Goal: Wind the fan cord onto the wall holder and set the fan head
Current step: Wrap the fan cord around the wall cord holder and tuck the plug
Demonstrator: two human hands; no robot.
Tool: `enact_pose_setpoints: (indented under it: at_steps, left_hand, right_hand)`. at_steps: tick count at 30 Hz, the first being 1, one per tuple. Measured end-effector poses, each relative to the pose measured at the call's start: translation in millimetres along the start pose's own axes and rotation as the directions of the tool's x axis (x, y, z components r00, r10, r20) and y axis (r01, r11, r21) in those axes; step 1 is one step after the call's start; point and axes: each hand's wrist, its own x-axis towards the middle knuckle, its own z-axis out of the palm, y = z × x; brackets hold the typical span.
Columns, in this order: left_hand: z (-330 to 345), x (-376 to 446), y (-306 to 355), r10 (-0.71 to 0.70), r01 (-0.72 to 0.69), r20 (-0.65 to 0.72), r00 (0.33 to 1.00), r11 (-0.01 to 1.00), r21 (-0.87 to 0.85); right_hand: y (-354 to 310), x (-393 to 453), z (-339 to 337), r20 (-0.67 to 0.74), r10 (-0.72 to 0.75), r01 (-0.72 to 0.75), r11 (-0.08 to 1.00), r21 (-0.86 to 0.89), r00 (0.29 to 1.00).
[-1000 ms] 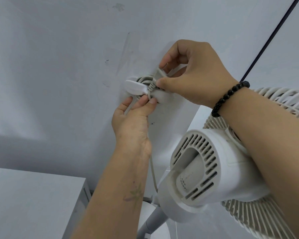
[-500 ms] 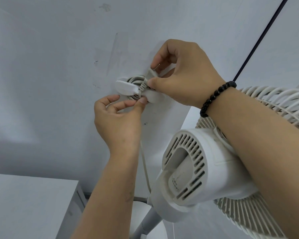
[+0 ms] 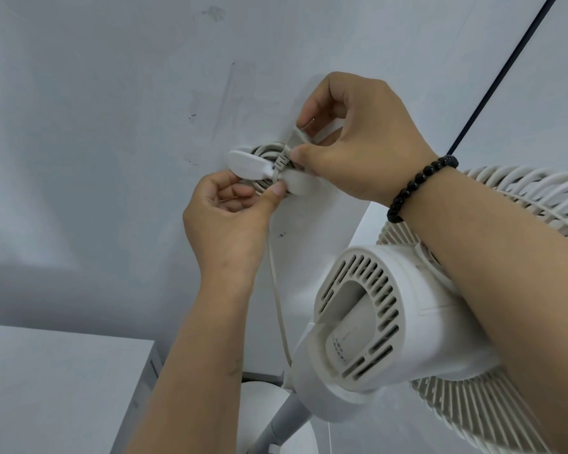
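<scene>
A white wall holder (image 3: 248, 163) sticks out from the pale wall, with several turns of grey fan cord (image 3: 269, 149) wound behind its flat cap. My right hand (image 3: 358, 142) pinches the cord's plug end (image 3: 281, 160) against the holder. My left hand (image 3: 230, 221) is below it, thumb pressed on the holder's lower right lobe (image 3: 300, 185), fingers curled at the coil. A free length of the cord (image 3: 277, 296) hangs straight down to the fan. The white fan head (image 3: 387, 322) sits low right, its vented motor housing facing me, the grille (image 3: 518, 188) behind my right forearm.
A white cabinet top (image 3: 46, 388) lies at the lower left. The fan's pole (image 3: 276, 427) and round base (image 3: 263, 394) are at the bottom centre. A thin dark cable (image 3: 502, 73) runs diagonally up the wall at the upper right.
My left hand dropped from the holder, turned and closed its fingers, thumb now pressing the holder's lower lobe. My right hand stays pinching the plug end. The head view shifted slightly.
</scene>
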Motion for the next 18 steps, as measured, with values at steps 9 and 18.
enact_pose_setpoints:
  at_steps: [9,18]
  left_hand:
    - [-0.8,2.8,0.0,-0.001,0.000,-0.024,1.000,1.000,-0.017]
    - [5.4,-2.4,-0.8,0.077,-0.068,-0.090,0.993,0.993,0.094]
  right_hand:
    - [-1.0,-0.1,0.6,0.034,0.019,-0.018,1.000,-0.006,0.999]
    - [-3.3,-0.8,1.2,0.015,0.004,-0.003,0.998,-0.065,1.000]
